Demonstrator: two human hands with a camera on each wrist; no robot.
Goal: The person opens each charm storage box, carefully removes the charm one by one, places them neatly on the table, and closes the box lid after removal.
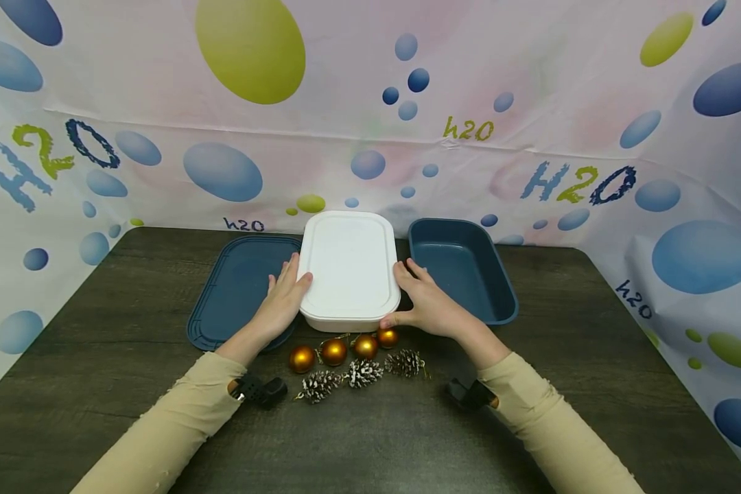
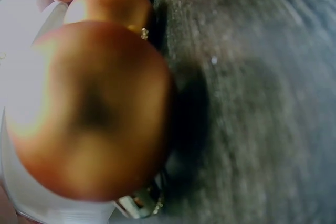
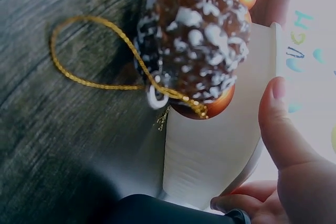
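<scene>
A white lidded container (image 1: 349, 264) stands in the middle of the table between both hands. My left hand (image 1: 279, 302) lies along its left side, fingers extended and touching the lid's edge. On the other side my right hand (image 1: 432, 302) spreads around the front right corner, fingers at the side and thumb against the front rim; the right wrist view shows that thumb (image 3: 283, 124) close up. Just in front of the container lie several golden Christmas balls (image 1: 334, 351), and before them a row of three frosted pine cones (image 1: 364, 373). One pine cone (image 3: 194, 40) has a gold loop.
A flat blue lid (image 1: 237, 288) lies to the left, partly behind the left hand. To the right stands a blue container (image 1: 469, 274) without a lid. The dark wooden table (image 1: 370, 446) ends at a printed backdrop (image 1: 346, 116) behind and on both sides.
</scene>
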